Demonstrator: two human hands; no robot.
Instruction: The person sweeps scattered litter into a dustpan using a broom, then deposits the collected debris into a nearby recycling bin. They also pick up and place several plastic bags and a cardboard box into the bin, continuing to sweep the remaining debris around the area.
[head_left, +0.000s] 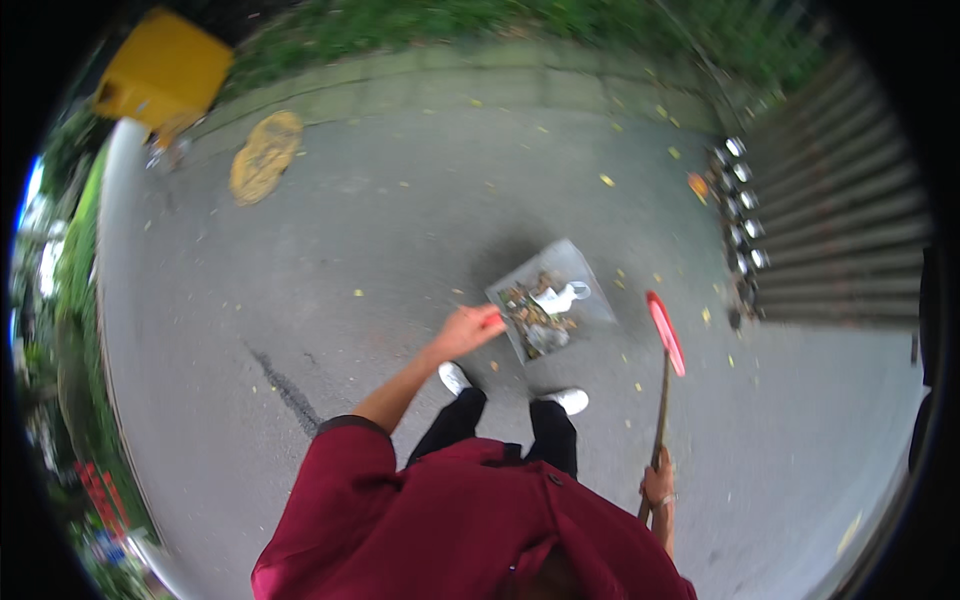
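My left hand (470, 331) is closed round the red grip of a grey dustpan (594, 284), which hangs out in front of my feet. Dry brown leaves (522, 303) and debris lie in the pan, together with a white scrap (553, 299) that has a loop at one end. Off to the right and lower, my right hand (658, 482) grips the long brown stick of a broom (661, 412). The broom's pinkish-red head (667, 335) points forward, to the right of the dustpan. Blur hides whether the head touches the pavement.
Small yellow leaves (607, 180) are scattered over grey pavement (390, 200). A yellow bin (165, 75) stands far left, near a yellow patch (267, 158) on the ground. At right is a ribbed slatted structure (840, 200) with shiny round fittings. Paving slabs (440, 92) and grass border the far side.
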